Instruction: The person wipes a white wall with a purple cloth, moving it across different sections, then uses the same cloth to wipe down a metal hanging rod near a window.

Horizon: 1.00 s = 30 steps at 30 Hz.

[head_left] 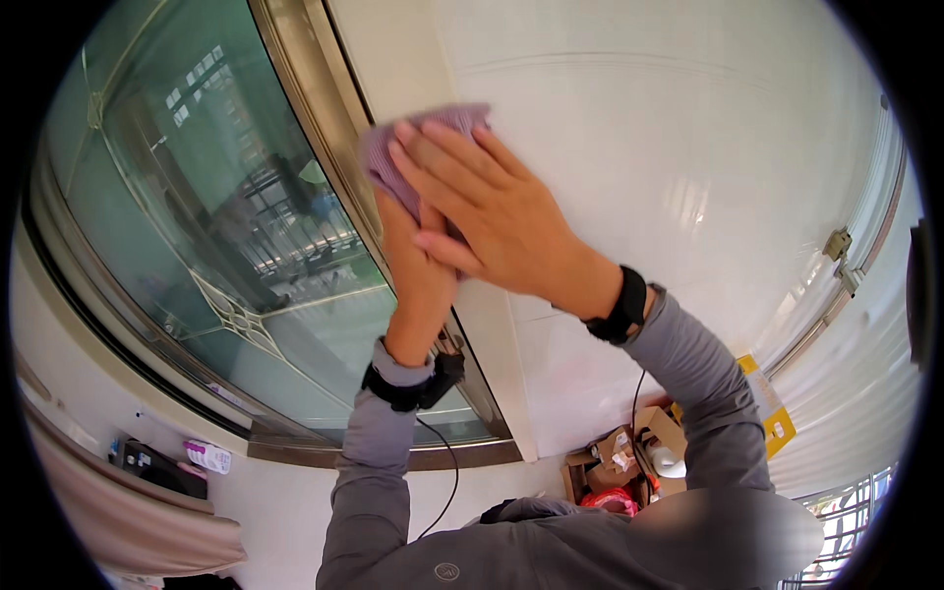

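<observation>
Purple cloth (433,123) lies between the overlapping hands (501,216) (408,261).

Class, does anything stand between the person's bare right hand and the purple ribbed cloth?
Nothing visible does: the bare right hand lies directly over part of the purple ribbed cloth. The bare left hand is partly hidden behind the right.

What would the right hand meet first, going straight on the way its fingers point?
The right hand would first meet the purple cloth, which it seems to touch; beyond, the metal door frame looks next, though depth is unclear.
</observation>
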Each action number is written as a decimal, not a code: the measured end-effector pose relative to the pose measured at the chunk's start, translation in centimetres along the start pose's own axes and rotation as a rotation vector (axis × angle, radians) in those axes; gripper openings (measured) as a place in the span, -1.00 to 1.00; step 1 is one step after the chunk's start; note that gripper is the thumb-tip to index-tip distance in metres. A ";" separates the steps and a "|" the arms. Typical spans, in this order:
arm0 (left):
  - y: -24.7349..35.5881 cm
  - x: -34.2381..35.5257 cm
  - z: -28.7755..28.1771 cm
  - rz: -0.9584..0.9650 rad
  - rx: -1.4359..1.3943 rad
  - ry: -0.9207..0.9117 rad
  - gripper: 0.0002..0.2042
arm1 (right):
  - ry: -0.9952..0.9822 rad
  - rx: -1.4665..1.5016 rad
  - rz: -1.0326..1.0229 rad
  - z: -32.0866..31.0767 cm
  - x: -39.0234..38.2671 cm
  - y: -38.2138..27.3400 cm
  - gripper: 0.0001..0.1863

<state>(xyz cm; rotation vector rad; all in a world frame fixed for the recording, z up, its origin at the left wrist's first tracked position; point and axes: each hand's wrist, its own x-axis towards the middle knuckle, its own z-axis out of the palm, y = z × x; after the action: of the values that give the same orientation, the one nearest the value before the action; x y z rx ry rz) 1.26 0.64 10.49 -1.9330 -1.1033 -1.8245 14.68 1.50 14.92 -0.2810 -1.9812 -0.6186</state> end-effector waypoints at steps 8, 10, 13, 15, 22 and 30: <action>0.3 14.3 -2.3 0.192 0.158 -0.068 -0.46 | 0.395 -0.049 -0.118 -1.8 8.6 5.5 -0.39; -0.6 13.7 -3.0 0.169 0.258 -0.071 -0.46 | 0.559 -0.022 -0.123 0.4 9.6 4.4 -0.43; 2.4 9.1 -1.2 0.180 0.111 0.047 -0.44 | 0.554 0.070 -0.062 0.8 6.7 3.4 -0.43; 2.4 4.7 0.2 0.254 0.169 0.169 -0.43 | 0.505 0.160 -0.002 1.0 2.2 1.4 -0.42; -4.0 -23.1 4.8 -0.088 0.345 -0.025 -0.37 | 0.005 0.117 0.567 8.2 -23.0 -10.9 -0.47; -3.9 -31.4 6.3 -0.510 0.099 -0.036 -0.36 | -0.171 0.434 0.698 7.1 -28.3 -13.6 -0.44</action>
<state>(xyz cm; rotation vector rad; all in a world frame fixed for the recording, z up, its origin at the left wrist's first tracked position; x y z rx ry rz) 5.75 -3.26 -21.20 -1.7418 -1.7913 -1.9227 16.62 -4.28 -16.73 -0.7248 -1.9449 0.2854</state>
